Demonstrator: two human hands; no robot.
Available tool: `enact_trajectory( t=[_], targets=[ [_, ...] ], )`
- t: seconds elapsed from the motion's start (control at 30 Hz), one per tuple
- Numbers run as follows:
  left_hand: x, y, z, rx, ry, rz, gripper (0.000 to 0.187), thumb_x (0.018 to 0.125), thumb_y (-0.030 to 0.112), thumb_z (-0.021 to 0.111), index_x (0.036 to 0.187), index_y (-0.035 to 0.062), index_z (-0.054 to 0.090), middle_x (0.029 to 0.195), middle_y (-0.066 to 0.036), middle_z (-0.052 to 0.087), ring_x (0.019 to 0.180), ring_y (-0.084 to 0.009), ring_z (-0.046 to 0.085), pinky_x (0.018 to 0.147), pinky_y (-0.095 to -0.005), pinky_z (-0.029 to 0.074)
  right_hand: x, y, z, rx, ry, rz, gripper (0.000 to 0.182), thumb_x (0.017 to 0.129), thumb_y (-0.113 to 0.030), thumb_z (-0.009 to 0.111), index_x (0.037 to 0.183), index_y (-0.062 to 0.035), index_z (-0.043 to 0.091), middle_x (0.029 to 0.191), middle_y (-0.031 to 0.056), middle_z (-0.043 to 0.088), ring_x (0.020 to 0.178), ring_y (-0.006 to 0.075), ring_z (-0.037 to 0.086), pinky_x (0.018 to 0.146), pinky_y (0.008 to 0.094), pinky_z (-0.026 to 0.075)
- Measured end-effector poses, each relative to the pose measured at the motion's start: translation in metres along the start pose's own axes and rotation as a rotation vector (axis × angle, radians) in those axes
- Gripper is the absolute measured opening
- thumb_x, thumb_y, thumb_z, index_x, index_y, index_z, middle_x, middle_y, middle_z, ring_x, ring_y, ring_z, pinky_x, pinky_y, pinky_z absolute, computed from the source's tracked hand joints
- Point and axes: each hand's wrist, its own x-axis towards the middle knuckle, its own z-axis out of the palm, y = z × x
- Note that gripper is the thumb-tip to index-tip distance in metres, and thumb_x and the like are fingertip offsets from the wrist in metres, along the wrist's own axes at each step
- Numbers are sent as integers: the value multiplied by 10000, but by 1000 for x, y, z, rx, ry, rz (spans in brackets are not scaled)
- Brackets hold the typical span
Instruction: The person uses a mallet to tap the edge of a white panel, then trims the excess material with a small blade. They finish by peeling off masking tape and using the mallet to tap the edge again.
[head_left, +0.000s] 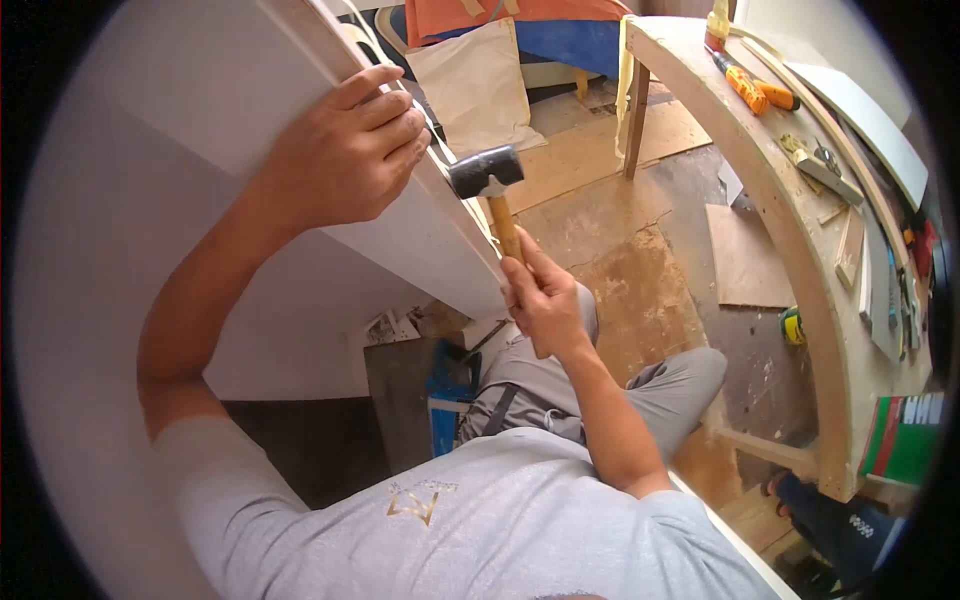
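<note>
My right hand (548,305) is wrapped around the wooden handle of a rubber mallet (487,172). Its black head is up, close beside the edge of a large white panel (400,255). Over that same edge, farther up, the fingers of my left hand (365,150) are bent, with the thumb side hidden behind the hand. A thin, pale edging strip (362,22) runs along the panel's edge and passes under my left fingers.
To the right stands a wooden workbench (780,215) with an orange-handled tool (748,90), a wood plane (822,172) and wood offcuts on it. Boards lie on the floor (640,235). A dark blue bag-like item (840,525) is at lower right. A white sack (472,85) stands at the back.
</note>
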Motion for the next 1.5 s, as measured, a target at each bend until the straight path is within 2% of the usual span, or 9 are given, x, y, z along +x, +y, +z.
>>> enact_trajectory(
  t=[0.17, 0.27, 0.53, 0.7, 0.83, 1.07, 1.2, 1.37, 1.5],
  targets=[
    [-4, 0, 3, 4, 7, 4, 143, 893, 95, 769, 980, -8, 817, 1062, -95, 794, 1095, -253, 727, 1216, -509, 498, 3, -13, -11, 377, 275, -95, 552, 1133, -203, 666, 1657, -133, 507, 763, -10, 601, 510, 55, 488, 416, 255, 392],
    [-4, -1, 4, 30, 6, 17, 134, 892, 95, 776, 976, 5, 829, 1060, -95, 800, 1101, -252, 729, 1217, -506, 499, 5, 55, 9, -93, 59, -154, 582, 1139, -224, 660, 1679, -134, 464, 739, -5, 596, 504, 58, 493, 410, 252, 392],
    [-2, 1, 4, 19, -7, 14, 153, 897, 119, 781, 995, 17, 838, 1078, -82, 799, 1103, -237, 734, 1239, -508, 485, -1, -2, -3, 326, 278, -121, 524, 1164, -243, 609, 1673, -210, 487, 727, 7, 592, 460, 63, 458, 389, 253, 387],
    [-4, 2, 7, 45, -50, 50, 136, 905, 126, 772, 990, 43, 840, 1077, -77, 797, 1109, -237, 735, 1255, -509, 474, -4, 19, 0, -20, -13, -48, 513, 1150, -284, 643, 1641, -192, 526, 709, -23, 598, 455, 50, 459, 374, 245, 366],
    [-1, 2, 9, 102, -21, 77, 166, 930, 173, 683, 941, 65, 808, 979, -39, 776, 1029, -184, 729, 1243, -462, 464, -5, -5, -19, 194, 216, -115, 501, 1144, -186, 635, 1634, -212, 533, 714, -7, 602, 466, 69, 488, 386, 254, 394],
    [-2, 4, 13, 118, -69, 88, 162, 939, 195, 680, 964, 95, 805, 987, -25, 774, 1046, -181, 726, 1246, -464, 459, -8, 28, -21, -139, 55, -61, 558, 1118, -180, 677, 1647, -132, 506, 728, 7, 621, 467, 74, 493, 377, 272, 382],
    [-2, 8, 13, 110, -87, 79, 148, 945, 204, 717, 992, 102, 813, 1033, -28, 780, 1107, -201, 720, 1263, -484, 449, -4, -2, -26, 366, 264, -70, 627, 1117, -186, 681, 1693, -152, 436, 694, -5, 600, 469, 64, 478, 381, 259, 377],
    [-1, 8, 13, 97, -147, 82, 146, 946, 209, 755, 1009, 90, 813, 1068, -44, 788, 1155, -232, 721, 1266, -503, 453, -9, 45, -6, -124, 36, -89, 633, 1120, -254, 691, 1691, -143, 440, 715, -10, 577, 474, 68, 474, 390, 257, 392],
    [-2, 6, 14, 110, -112, 101, 163, 950, 219, 750, 1016, 83, 809, 1073, -61, 791, 1141, -243, 730, 1248, -506, 468, -10, 12, -23, 80, 202, 32, 639, 1117, -261, 697, 1692, -145, 441, 711, -8, 578, 465, 71, 480, 385, 261, 391]
  ],
)
